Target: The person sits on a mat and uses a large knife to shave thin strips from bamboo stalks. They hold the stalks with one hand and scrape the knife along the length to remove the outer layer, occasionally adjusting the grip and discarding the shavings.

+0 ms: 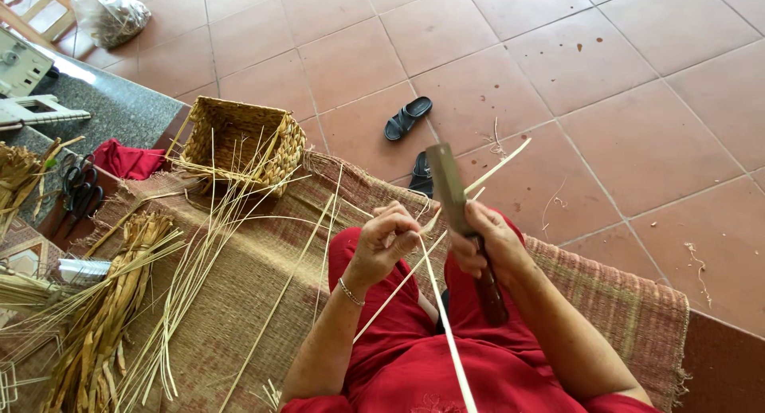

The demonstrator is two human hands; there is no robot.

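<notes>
My right hand grips a big knife by its dark wooden handle, blade pointing away from me. My left hand pinches a thin pale bamboo strip just beside the blade. The strip runs from my lap up past the knife toward the tiled floor, and it looks split into two slivers at the blade. Both hands hover over my knees, which are in red trousers.
A woven mat covers the floor under me. To the left lie loose pale strips, a bundle of dried plaited fibre and a woven basket. Scissors, red cloth and black sandals lie nearby.
</notes>
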